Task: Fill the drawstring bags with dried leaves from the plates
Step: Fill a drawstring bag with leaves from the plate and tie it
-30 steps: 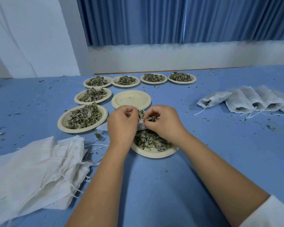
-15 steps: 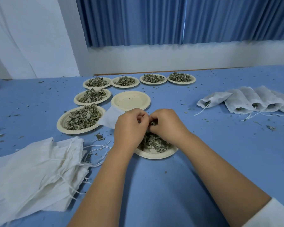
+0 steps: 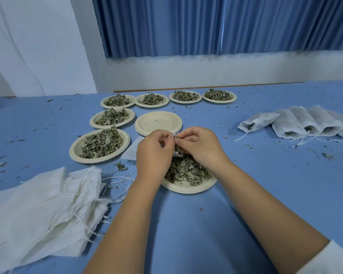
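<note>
Head: L hand [image 3: 154,153] + R hand [image 3: 199,145] fingers [image 3: 186,133] curled, pinching bag [image 3: 131,152] mouth above leaf plate [image 3: 186,188]

Eight plates [image 3: 74,153]: seven heaped with dried leaves [image 3: 101,143], plus one nearly bare plate [image 3: 158,123]. At least four filled bags [image 3: 285,123] in the row at right, plus one bag [image 3: 130,153] between left hand [image 3: 154,153] and right hand [image 3: 200,145]. Limp pile of empty bags [image 3: 38,210] too overlapped to count.

Blue table [image 3: 265,190] carries leaf plates [image 3: 74,150], empty bags [image 3: 38,210], filled bags [image 3: 289,123].

White sleeve cuff [image 3: 331,260], right side.
</note>
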`<state>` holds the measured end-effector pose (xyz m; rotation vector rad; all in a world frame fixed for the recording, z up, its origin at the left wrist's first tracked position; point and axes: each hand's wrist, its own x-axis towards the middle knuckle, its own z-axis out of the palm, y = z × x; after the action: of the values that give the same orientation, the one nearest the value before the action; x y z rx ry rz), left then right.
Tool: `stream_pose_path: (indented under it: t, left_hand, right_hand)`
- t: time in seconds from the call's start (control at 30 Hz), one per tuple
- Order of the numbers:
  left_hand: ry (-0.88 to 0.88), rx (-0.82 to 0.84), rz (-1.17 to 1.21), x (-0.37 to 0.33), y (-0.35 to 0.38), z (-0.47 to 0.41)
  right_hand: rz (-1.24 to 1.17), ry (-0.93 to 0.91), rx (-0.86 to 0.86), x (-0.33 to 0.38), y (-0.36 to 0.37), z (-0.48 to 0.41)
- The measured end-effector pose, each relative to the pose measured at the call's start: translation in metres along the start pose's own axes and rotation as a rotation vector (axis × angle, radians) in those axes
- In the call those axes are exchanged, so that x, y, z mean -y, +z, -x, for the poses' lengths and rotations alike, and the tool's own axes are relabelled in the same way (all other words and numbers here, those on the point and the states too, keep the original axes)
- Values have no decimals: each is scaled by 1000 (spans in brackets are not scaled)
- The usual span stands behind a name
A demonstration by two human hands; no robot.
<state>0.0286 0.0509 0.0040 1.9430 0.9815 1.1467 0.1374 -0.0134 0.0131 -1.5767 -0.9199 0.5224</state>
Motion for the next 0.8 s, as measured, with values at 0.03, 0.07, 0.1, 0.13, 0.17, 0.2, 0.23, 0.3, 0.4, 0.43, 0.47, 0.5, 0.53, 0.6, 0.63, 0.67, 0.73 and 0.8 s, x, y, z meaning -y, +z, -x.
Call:
stream_pose_path:
  t: [0.03,0.07,0.1,0.13,0.17,0.2,0.23,0.3,0.4,0.43,0.47,0.5,0.53,0.6,0.63,0.67,0.73,0.8]
  left_hand:
    - [-5,-2,15,0,0,0]
    - [-13,-5,31,0,0,0]
    - [-22,-7,46,0,0,-1]
    - [-29,-8,60,0,0,-1]
    - [-36,-9,76,0,0,-2]
    - [-43,-11,96,0,0,-2]
    - [-49,-14,118,0,0,-2]
    - [-58,-22,156,0,-1,-2]
    - [-93,-40,207,1,-3,-3]
    - [-107,-46,226,2,-3,-4]
    - [-116,-51,243,2,-4,-4]
    - [-121,-53,254,1,-4,-4]
    - [-120,-53,258,0,-4,-4]
    - [-106,-47,253,-1,-4,-3]
    - [-99,-42,247,-2,-4,-3]
    - [-93,-35,238,-3,-3,-2]
    - [-81,-14,219,-3,-3,-2]
    - [-66,20,198,-3,-2,-2]
  right_hand:
    - [-13,-4,-28,0,1,0]
    - [-34,-4,-49,-1,1,1]
    - [-53,-1,-62,-1,2,1]
    - [-63,2,-70,-2,2,1]
    - [-73,3,-73,-2,2,2]
    - [-92,5,-68,-3,2,2]
    - [-119,8,-55,-3,2,2]
    - [-157,22,-16,-2,3,2]
    - [-205,69,30,1,1,1]
    - [-206,70,56,1,0,0]
    - [-184,53,78,1,0,0]
    - [-149,34,89,1,-1,0]
    - [-120,17,86,0,-2,1]
    - [-87,-4,66,1,-2,3]
    - [-65,-20,57,1,-3,4]
    - [-31,-41,48,1,-2,4]
    - [59,-90,19,1,0,5]
    - [127,-126,-19,0,3,5]
